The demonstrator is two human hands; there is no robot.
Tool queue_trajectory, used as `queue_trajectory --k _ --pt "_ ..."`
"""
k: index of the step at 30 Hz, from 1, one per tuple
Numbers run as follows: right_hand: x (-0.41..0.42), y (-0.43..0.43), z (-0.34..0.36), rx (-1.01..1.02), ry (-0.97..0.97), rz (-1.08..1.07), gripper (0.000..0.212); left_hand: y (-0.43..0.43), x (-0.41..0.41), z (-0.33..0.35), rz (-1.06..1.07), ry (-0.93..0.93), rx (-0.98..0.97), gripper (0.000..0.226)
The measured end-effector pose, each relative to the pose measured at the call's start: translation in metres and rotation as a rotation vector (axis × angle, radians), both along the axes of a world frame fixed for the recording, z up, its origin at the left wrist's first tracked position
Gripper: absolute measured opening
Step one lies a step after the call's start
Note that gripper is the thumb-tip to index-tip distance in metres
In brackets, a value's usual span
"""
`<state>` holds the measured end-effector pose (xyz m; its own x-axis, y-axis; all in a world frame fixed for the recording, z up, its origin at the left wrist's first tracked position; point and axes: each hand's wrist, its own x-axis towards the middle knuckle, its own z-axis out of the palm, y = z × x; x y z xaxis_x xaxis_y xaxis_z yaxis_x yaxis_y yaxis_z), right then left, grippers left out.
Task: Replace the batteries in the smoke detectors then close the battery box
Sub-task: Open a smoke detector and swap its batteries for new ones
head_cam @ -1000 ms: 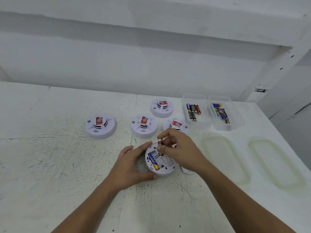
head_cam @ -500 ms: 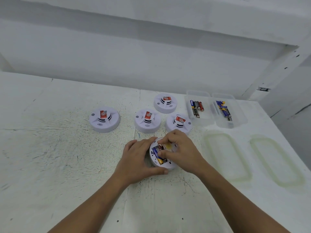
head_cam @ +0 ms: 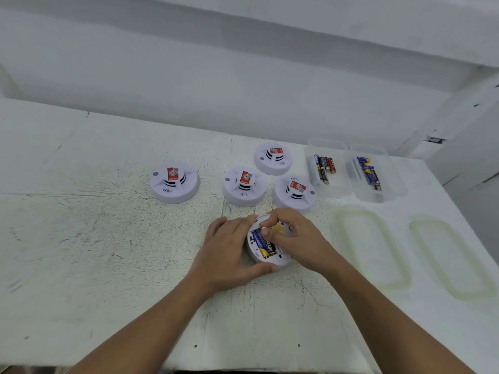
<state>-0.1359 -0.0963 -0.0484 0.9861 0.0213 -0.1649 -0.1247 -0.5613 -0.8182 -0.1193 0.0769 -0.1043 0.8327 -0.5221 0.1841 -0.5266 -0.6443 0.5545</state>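
Observation:
A white smoke detector (head_cam: 270, 262) lies upside down on the table with its battery bay uncovered. One blue and yellow battery (head_cam: 263, 244) sits in the bay. My left hand (head_cam: 226, 252) grips the detector's left rim, thumb at the front edge. My right hand (head_cam: 299, 238) curls over the bay and pinches a second battery (head_cam: 261, 227) beside the first; only its metal end shows. Two clear battery boxes stand at the back right without lids: the left box (head_cam: 310, 171) holds dark and red batteries, the right box (head_cam: 393, 182) blue ones.
Several other white smoke detectors with red stickers stand upright behind my hands, the nearest (head_cam: 294, 193) just beyond my right fingers, another far left (head_cam: 174, 182). Two clear lids (head_cam: 372, 247) (head_cam: 453, 257) lie flat on the right. A white wall closes the table's far side.
My right hand has brought the second battery from upright above the detector down into the bay beside the blue one. My left hand keeps holding the detector.

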Motion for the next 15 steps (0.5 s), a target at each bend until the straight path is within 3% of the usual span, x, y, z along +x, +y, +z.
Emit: queue_trajectory --k 10,15 --pt "0.0024 0.0015 -0.0021 -0.001 0.025 0.030 0.011 0.0011 0.0010 -0.0023 0.000 -0.004 0.020 0.099" --pt "0.0030 0.0022 0.0003 0.092 0.056 -0.008 0.030 0.0015 0.0007 -0.0018 0.002 -0.005 -0.003 0.099"
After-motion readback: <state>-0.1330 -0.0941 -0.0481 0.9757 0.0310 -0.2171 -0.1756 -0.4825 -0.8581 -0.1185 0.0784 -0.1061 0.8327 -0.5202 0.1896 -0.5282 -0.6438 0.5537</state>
